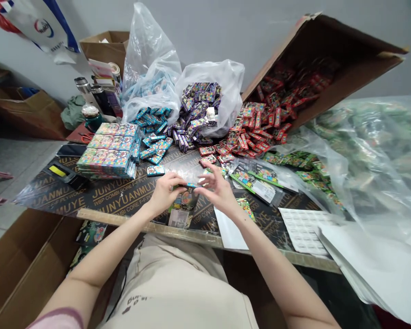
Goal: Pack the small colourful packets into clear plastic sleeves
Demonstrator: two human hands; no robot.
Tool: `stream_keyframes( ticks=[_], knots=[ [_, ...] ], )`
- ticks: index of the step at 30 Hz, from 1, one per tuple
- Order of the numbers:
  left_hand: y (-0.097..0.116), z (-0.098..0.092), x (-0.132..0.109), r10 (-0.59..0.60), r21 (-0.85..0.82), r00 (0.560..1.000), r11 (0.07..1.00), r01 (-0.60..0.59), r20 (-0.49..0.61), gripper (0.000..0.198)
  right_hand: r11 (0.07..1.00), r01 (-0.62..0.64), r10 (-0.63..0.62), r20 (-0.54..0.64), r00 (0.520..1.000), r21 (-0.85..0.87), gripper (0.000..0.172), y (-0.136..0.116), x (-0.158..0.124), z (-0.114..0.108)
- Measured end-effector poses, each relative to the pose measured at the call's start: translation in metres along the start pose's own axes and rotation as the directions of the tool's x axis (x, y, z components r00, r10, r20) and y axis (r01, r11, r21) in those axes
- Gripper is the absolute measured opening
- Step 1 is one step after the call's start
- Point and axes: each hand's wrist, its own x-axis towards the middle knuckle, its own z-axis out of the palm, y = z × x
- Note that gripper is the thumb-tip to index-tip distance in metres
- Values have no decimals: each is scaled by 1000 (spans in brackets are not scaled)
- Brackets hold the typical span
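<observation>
My left hand [165, 191] and my right hand [216, 186] meet near the table's front edge. Together they grip a small flat packet [191, 185] with a blue and green edge, held level between the fingertips. Under the hands lies a clear bag with a printed card [182, 208]. Behind them lie piles of small boxes: blue ones [154, 132], purple ones [197, 114] spilling from a plastic bag, and red ones [250, 132] spilling from a tipped cardboard box [332, 50]. Green packets [294, 162] lie to the right.
A stack of wrapped colourful packs [109, 148] stands at left beside a black tape dispenser [63, 173]. Sticker sheets [303, 224] and white paper [380, 265] lie at right under a big clear bag [373, 151]. An open cardboard box [17, 260] sits on the floor, lower left.
</observation>
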Motion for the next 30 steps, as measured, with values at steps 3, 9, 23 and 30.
stream_keyframes(
  ticks=[3,9,23,30],
  knots=[
    [-4,-3,-2,-11,-40,1000,999,11,-12,10,995,70,-78,-122,990,-65,26,-10,7,-8],
    [-1,-11,0,-55,-115,997,991,62,61,9,999,5,5,228,974,-45,27,-29,28,0],
    [-1,-9,-2,-200,-147,979,968,202,28,6,966,-7,135,482,866,-259,21,-35,53,9],
    [3,-1,-5,-225,-97,971,971,217,-77,13,973,-25,135,475,870,-229,21,-33,55,15]
  ],
)
